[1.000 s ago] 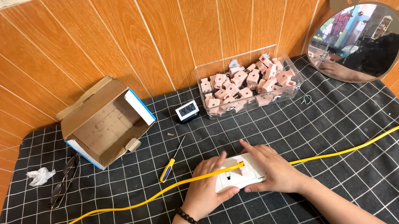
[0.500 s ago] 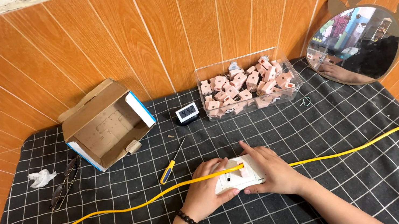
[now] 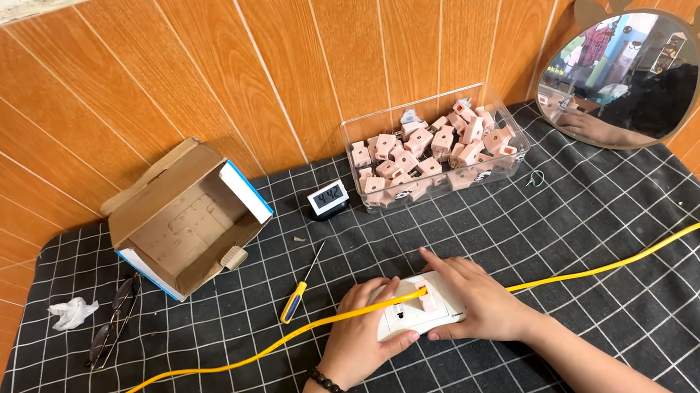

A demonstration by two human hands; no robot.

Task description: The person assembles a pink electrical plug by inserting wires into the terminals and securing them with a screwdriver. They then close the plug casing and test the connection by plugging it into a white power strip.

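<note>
Both my hands rest on a white wall socket plate [image 3: 414, 313] lying on the black checked cloth. My left hand [image 3: 363, 338] grips its left side, thumb under the front edge. My right hand [image 3: 475, 297] holds its right side, fingers spread over the top. A long yellow cable [image 3: 208, 368] runs across the cloth from the left edge, passes over the plate between my hands, and continues to the right edge. A screwdriver [image 3: 301, 287] with a yellow and blue handle lies just left of my left hand.
An open cardboard box [image 3: 181, 218] sits at back left. A clear bin of pink parts [image 3: 434, 153] and a small digital clock [image 3: 328, 198] stand against the wood wall. A round mirror [image 3: 627, 80] leans at right. Glasses [image 3: 111, 322] and crumpled tissue [image 3: 70, 313] lie at left.
</note>
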